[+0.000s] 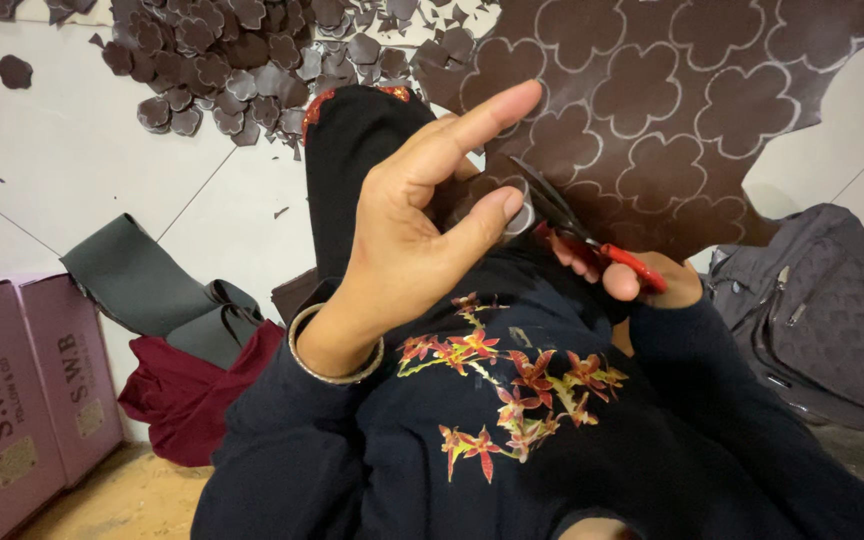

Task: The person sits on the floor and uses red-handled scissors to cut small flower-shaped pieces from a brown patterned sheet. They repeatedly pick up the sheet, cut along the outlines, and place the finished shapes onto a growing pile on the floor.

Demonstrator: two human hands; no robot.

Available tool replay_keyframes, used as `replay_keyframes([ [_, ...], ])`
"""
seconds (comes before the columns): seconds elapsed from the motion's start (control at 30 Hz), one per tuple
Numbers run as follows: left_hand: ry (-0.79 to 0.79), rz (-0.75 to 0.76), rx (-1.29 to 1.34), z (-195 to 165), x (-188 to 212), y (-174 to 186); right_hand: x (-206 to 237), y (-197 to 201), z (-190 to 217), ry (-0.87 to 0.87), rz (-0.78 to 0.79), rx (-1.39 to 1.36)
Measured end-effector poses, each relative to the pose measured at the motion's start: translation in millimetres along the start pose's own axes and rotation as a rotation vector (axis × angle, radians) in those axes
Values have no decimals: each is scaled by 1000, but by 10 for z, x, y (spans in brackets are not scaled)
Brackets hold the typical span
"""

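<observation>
your left hand (412, 215) pinches the brown sheet (692, 110) edge, forefinger raised. at its three o'clock, your right hand (632, 275) closes around red scissors (592, 235), blades slightly parted.

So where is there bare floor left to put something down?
The widest free patch is pale tile between the heap of cut brown flower shapes and the grey rolled strip. A smaller patch lies right of the marked brown leather sheet, above the grey quilted bag. The middle is crowded.
</observation>
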State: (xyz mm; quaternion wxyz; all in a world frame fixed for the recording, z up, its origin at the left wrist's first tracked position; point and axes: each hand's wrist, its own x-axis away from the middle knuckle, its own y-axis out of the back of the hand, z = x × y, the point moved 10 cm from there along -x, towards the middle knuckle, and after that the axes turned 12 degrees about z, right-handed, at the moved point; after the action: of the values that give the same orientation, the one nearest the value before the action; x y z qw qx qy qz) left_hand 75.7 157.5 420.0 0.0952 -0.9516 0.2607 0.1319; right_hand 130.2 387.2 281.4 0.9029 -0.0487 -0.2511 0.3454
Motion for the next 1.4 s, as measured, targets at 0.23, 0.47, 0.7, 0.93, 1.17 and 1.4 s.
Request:
replay_keyframes([
  [0.23, -1, 14, -55, -28, -17, 25, -55, -46, -14, -8, 12, -4],
  [0.47, -14, 20, -61, -5, -3, 37, -80, -130, 44, -9, 9, 0],
  [0.7, 12, 6, -29, -16, -27, 47, -97, -187, 75, -32, -34, -21],
  [0.93, 2, -7, 39, -20, -46, 33, -73, -84, -92, -7, 8, -44],
  [1.17, 0, -1, 28, -1, -38, 28, -64, -104, -115, -106, -104, -33],
  [1.4, -3, 41, -4, 14, -22, 44, -161, -273, 221, 41, 16, 31],
])
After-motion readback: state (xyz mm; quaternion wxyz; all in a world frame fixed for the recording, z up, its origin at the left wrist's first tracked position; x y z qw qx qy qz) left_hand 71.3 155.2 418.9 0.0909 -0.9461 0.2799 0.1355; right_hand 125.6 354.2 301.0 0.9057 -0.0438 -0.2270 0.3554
